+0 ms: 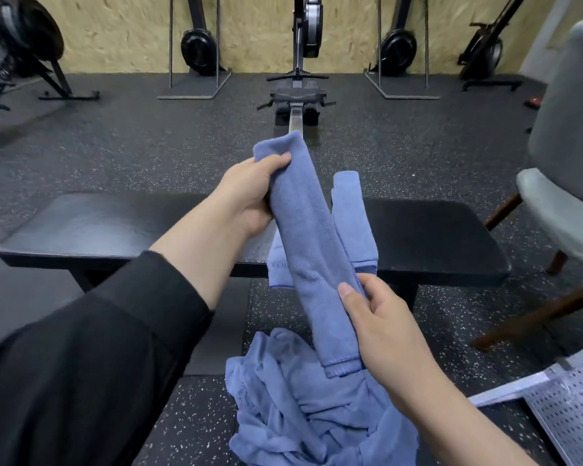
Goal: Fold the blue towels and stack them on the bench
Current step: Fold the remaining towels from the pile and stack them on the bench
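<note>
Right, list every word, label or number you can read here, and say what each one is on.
Nothing reads clearly.
Towel on the bench: faint woven letters near its hem, too blurred to quote.
Held towel, towel pile: no text visible.
Rowing machine, wall machines: no legible label.

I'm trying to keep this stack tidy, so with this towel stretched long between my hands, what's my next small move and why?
Probably bring the left hand toward the right hand to halve the folded towel. It is a long narrow strip, each end pinched in one grip, longer than the folded towel on the bench. The unfolded pile waits below.
</note>
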